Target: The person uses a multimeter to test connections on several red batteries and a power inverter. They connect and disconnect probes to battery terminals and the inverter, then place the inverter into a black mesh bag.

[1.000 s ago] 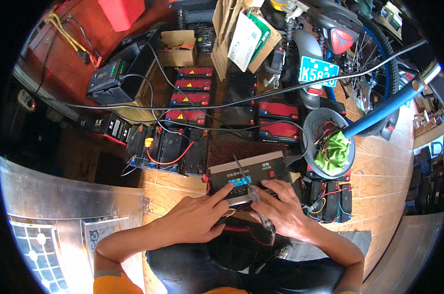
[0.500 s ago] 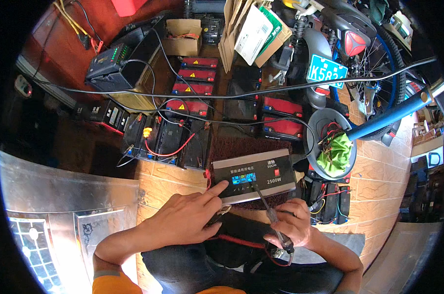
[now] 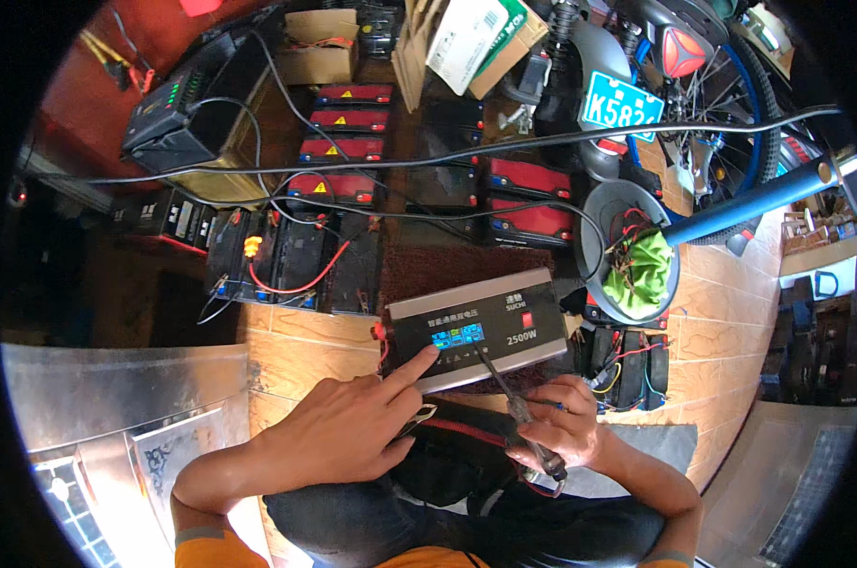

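While the left hand points, the right hand grips a screwdriver, tip seemingly on the inverter

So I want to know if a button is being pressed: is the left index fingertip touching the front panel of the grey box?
Touching. The head view shows the left hand with its index fingertip on the grey box, no gap visible.

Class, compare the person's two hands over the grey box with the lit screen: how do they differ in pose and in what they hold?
The left hand holds nothing and points its forefinger at the front panel of the grey box, just left of the screen; the right hand is curled around a screwdriver. The left hand lies flat and stretched out, while the right hand is closed into a grip. Both are bare and work at the same box.
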`<state>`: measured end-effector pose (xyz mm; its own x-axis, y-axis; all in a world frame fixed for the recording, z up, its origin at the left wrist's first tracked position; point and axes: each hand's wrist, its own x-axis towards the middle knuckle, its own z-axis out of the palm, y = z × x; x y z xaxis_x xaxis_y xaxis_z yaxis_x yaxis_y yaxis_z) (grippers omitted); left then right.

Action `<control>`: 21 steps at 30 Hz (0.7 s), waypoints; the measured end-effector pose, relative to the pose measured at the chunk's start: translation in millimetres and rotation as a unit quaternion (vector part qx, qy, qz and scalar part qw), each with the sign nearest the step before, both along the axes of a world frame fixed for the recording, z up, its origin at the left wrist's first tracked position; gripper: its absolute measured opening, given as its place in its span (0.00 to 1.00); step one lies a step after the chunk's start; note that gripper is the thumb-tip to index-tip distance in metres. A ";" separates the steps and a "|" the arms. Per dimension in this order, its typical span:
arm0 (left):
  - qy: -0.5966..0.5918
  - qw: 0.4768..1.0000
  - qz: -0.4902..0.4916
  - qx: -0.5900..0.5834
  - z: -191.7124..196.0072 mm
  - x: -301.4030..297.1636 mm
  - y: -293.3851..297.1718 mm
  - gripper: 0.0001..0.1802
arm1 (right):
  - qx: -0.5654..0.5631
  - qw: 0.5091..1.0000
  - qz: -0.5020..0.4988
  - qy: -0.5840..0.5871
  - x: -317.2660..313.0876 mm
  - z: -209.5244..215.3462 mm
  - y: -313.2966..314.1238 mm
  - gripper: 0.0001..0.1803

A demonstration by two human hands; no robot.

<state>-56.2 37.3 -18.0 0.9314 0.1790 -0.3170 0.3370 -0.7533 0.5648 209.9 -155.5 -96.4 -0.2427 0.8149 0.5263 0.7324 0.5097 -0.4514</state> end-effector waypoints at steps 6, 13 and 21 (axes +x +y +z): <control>0.039 0.999 -0.036 -0.006 -1.3 9.5 5.5 0.20 | -0.005 1.000 -0.010 0.011 0.2 -2.5 -3.4 0.21; -0.038 0.995 -0.028 -0.090 -6.5 13.0 8.9 0.15 | 0.003 0.999 -0.027 0.027 -4.9 -8.5 -5.1 0.21; -0.168 0.877 0.380 -0.240 -23.7 -8.5 14.8 0.13 | 0.030 0.991 -0.130 0.019 25.8 1.4 -7.2 0.21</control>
